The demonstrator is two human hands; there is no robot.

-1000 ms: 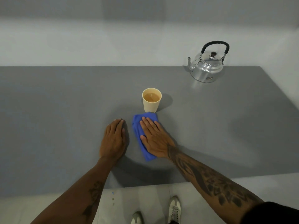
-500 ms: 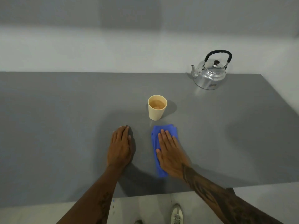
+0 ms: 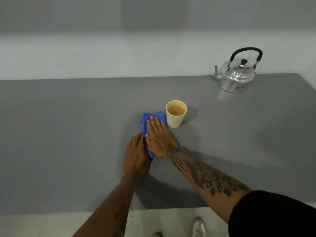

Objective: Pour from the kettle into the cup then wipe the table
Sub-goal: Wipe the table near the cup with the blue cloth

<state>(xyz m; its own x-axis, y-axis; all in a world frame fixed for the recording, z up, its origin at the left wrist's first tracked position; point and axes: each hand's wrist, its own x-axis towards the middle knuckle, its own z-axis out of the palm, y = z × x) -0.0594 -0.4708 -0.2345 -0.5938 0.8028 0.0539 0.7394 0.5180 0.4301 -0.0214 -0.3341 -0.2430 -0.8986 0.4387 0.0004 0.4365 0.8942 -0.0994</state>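
Shifted left, crumpled blue cloth (image 3: 150, 119) touches cup (image 3: 176, 113).

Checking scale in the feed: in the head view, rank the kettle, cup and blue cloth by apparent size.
1. kettle, largest, though farthest away.
2 and 3. cup and blue cloth: unsure, since the right hand covers much of the cloth; its visible part looks similar to the cup.

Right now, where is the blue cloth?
In the head view, the blue cloth lies mid-table under the right hand, just left of the cup, with the left hand beside it.
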